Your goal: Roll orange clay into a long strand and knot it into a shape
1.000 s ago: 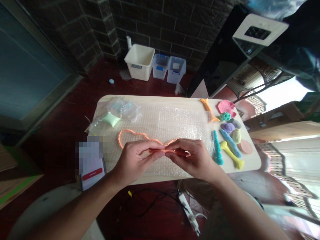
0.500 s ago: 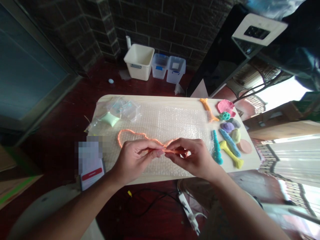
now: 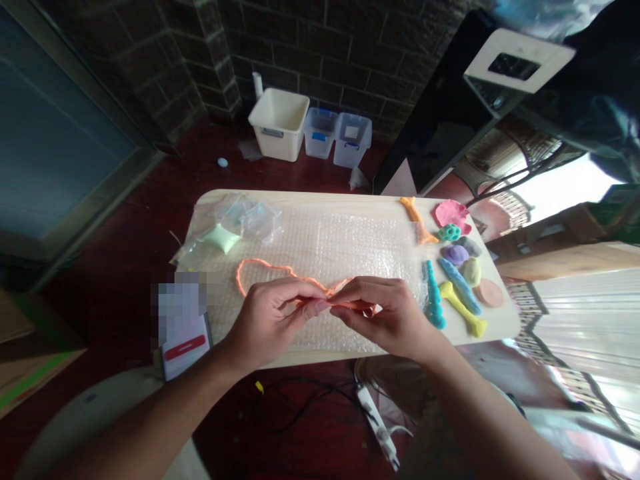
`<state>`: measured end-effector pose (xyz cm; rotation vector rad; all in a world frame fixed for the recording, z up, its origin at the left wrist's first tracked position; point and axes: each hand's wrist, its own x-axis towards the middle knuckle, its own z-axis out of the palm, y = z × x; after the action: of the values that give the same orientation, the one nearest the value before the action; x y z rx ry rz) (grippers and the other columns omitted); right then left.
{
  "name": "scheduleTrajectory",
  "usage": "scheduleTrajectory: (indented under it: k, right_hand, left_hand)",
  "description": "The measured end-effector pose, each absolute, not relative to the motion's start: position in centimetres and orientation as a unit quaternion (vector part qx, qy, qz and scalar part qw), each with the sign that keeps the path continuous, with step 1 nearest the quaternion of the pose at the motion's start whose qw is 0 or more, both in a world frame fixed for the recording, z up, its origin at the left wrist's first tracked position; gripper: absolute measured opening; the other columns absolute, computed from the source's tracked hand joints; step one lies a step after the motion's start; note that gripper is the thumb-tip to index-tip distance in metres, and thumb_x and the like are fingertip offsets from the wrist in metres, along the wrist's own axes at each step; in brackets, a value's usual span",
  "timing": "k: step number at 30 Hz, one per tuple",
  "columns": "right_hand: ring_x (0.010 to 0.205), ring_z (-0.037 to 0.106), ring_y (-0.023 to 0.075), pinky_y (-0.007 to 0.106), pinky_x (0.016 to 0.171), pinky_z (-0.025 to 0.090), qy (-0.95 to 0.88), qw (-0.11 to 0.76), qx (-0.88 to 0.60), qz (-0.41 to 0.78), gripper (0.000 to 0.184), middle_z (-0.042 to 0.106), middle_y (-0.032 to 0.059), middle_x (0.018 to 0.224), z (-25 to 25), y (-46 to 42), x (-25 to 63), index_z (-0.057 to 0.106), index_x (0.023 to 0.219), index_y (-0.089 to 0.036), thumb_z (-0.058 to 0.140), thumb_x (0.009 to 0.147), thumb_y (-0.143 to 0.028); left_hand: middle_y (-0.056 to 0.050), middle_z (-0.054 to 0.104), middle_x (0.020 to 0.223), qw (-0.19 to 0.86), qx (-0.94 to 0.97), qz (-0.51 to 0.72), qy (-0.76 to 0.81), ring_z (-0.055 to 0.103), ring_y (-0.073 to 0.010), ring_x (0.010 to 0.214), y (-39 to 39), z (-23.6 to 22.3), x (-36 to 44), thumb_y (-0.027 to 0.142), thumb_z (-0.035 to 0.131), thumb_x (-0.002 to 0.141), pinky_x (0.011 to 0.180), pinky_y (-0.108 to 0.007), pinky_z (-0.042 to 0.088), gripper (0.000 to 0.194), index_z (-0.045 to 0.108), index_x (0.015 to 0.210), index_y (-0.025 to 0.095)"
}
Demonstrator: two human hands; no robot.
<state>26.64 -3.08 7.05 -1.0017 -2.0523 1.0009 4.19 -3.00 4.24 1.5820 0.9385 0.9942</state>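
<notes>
Left hand (image 3: 273, 321) and right hand (image 3: 383, 317) both pinched orange clay cord (image 3: 270, 265), fingertips meeting near table's (image 3: 300, 203) near edge, over bubble wrap (image 3: 370, 247).

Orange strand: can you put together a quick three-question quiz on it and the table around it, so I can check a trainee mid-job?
1. True or false: the left hand and the right hand both have fingers pinched on the orange strand.
2. Multiple choice: what lies under the strand's loop?
A) a towel
B) bubble wrap
C) a metal tray
3. Fill in the blank: the small pillow-shaped packet near the left end of the table is pale ____.

Key: 1. true; 2. B; 3. green
</notes>
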Motion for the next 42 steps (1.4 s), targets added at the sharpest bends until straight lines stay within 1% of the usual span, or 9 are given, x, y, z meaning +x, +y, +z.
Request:
scheduleTrajectory:
  k: [6, 8, 11, 17, 24, 29, 32, 36, 42]
  right_hand:
    - [0.068, 0.064, 0.0112, 0.024, 0.059, 0.05, -0.778, 0.328, -0.391, 0.367, 0.013, 0.077, 0.0071, 0.091, 7.18, -3.14, 26.49, 0.076, 0.106, -0.015, 0.072, 0.095, -0.022]
    - [0.068, 0.065, 0.0108, 0.022, 0.059, 0.05, -0.771, 0.315, -0.407, 0.375, 0.021, 0.078, 0.0067, 0.094, 7.17, -3.12, 26.56, 0.075, 0.111, -0.015, 0.076, 0.092, -0.024]
    - [0.067, 0.065, 0.0109, 0.022, 0.058, 0.05, -0.771, 0.294, -0.409, 0.389, 0.015, 0.078, 0.0063, 0.091, 7.09, -2.98, 26.69, 0.077, 0.107, -0.016, 0.072, 0.095, -0.024]
    - [0.069, 0.066, 0.0125, 0.024, 0.061, 0.052, -0.78, 0.299, -0.403, 0.374, 0.01, 0.077, 0.0069, 0.088, 6.97, -2.83, 26.63, 0.078, 0.099, -0.016, 0.07, 0.095, -0.02]
    - [0.072, 0.07, 0.0144, 0.026, 0.066, 0.056, -0.775, 0.285, -0.415, 0.381, 0.012, 0.078, 0.0068, 0.088, 7.11, -3.01, 26.52, 0.078, 0.099, -0.016, 0.068, 0.097, -0.023]
    - [0.072, 0.07, 0.014, 0.025, 0.066, 0.056, -0.774, 0.293, -0.417, 0.376, 0.01, 0.078, 0.0063, 0.089, 7.25, -3.05, 26.46, 0.076, 0.099, -0.016, 0.07, 0.096, -0.023]
    - [0.075, 0.071, 0.0136, 0.024, 0.068, 0.056, -0.772, 0.288, -0.417, 0.384, 0.012, 0.079, 0.0055, 0.093, 7.22, -2.97, 26.65, 0.075, 0.104, -0.016, 0.073, 0.093, -0.021]
    - [0.067, 0.066, 0.0123, 0.025, 0.061, 0.051, -0.789, 0.279, -0.404, 0.368, 0.011, 0.078, 0.0054, 0.087, 7.28, -2.84, 26.84, 0.078, 0.101, -0.017, 0.068, 0.096, -0.019]
    - [0.065, 0.066, 0.0117, 0.023, 0.06, 0.05, -0.783, 0.284, -0.409, 0.372, 0.011, 0.079, 0.0056, 0.087, 7.39, -2.92, 26.72, 0.077, 0.101, -0.016, 0.07, 0.095, -0.021]
  left_hand:
    - [-0.01, 0.079, 0.105, 0.616, 0.578, 0.397, 0.359, 0.077, -0.0215, 0.098, -3.14, 3.8, 4.38, 0.028, 0.075, 0.093, 0.085, -0.03, 0.065, 0.019, 0.075, 0.107, 0.016]
    - [-0.009, 0.08, 0.101, 0.611, 0.576, 0.406, 0.36, 0.077, -0.0201, 0.094, -3.09, 3.77, 4.4, 0.026, 0.074, 0.094, 0.084, -0.029, 0.065, 0.012, 0.077, 0.101, 0.016]
    - [-0.007, 0.08, 0.095, 0.589, 0.582, 0.422, 0.371, 0.076, -0.0175, 0.088, -3.03, 3.71, 4.36, 0.023, 0.074, 0.094, 0.081, -0.027, 0.064, 0.008, 0.079, 0.096, 0.017]
    - [-0.009, 0.079, 0.104, 0.61, 0.584, 0.389, 0.368, 0.076, -0.0201, 0.096, -3.04, 3.62, 4.35, 0.027, 0.073, 0.095, 0.084, -0.03, 0.064, 0.016, 0.076, 0.108, 0.017]
    - [-0.006, 0.079, 0.09, 0.542, 0.629, 0.397, 0.392, 0.075, -0.0175, 0.083, -3.05, 4.01, 4.29, 0.024, 0.071, 0.096, 0.077, -0.027, 0.063, 0.01, 0.079, 0.095, 0.017]
    - [-0.009, 0.079, 0.104, 0.571, 0.614, 0.391, 0.379, 0.076, -0.0203, 0.096, -3.15, 3.83, 4.36, 0.026, 0.073, 0.094, 0.084, -0.029, 0.064, 0.015, 0.075, 0.106, 0.017]
    - [-0.006, 0.08, 0.095, 0.553, 0.617, 0.405, 0.388, 0.076, -0.0175, 0.087, -3.15, 4.05, 4.45, 0.024, 0.073, 0.094, 0.078, -0.026, 0.063, 0.008, 0.078, 0.097, 0.019]
    - [-0.005, 0.08, 0.088, 0.533, 0.626, 0.408, 0.396, 0.075, -0.0163, 0.079, -3.09, 4.41, 4.46, 0.022, 0.072, 0.094, 0.073, -0.025, 0.063, 0.008, 0.078, 0.091, 0.018]
    - [-0.008, 0.078, 0.103, 0.562, 0.626, 0.386, 0.379, 0.076, -0.0208, 0.096, -3.11, 3.97, 4.36, 0.026, 0.074, 0.093, 0.084, -0.03, 0.064, 0.016, 0.074, 0.106, 0.017]
